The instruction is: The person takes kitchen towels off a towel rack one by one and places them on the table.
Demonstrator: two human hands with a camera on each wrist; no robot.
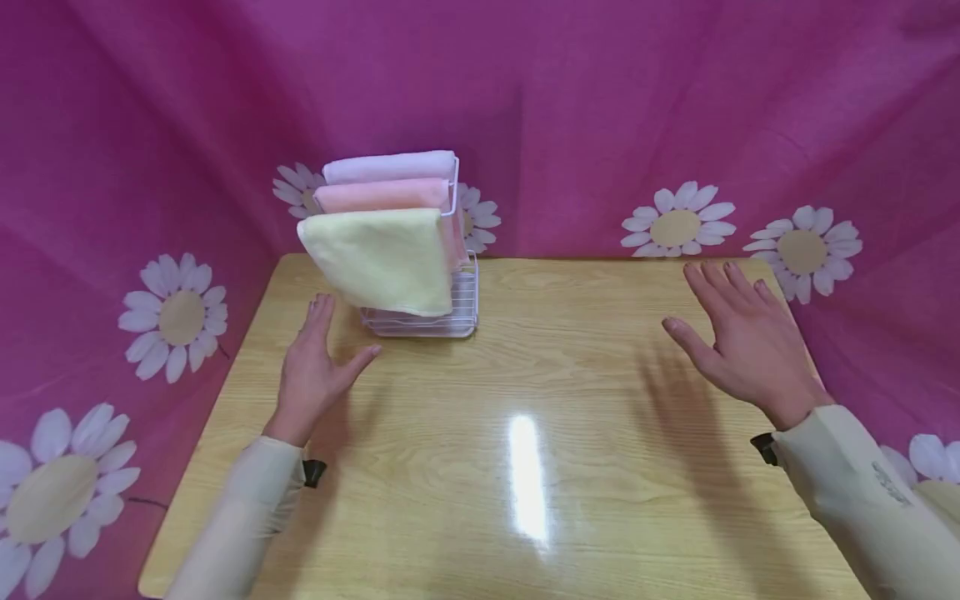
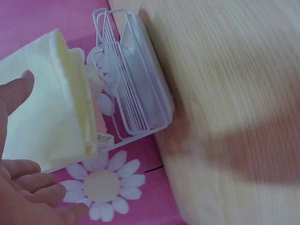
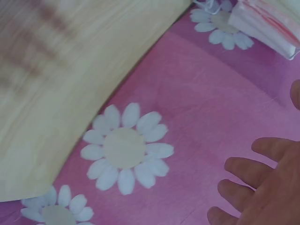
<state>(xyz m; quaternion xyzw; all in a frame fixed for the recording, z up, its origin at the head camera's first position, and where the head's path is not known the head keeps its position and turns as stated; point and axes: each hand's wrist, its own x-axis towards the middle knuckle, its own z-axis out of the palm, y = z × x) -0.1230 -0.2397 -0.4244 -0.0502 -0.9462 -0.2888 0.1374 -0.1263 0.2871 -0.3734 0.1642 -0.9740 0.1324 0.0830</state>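
"Three folded cloths point(image 1: 378, 258), yellow, pink and whitish, hang on a white wire rack point(image 1: 463, 298) near the far-left corner of a wooden table point(image 1: 570, 358). Step?"

"Poised, apparently: left hand point(image 1: 311, 375) beside them, right hand point(image 1: 750, 346) by the right edge, both spread, empty. Gripping likely needs closed fingers."

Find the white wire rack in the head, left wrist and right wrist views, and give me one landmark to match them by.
Head: white wire rack left of centre, mostly in the upper half.
Left wrist: upper middle.
Right wrist: only a small part, at the top edge, right of centre.
Shared landmark: wooden table.
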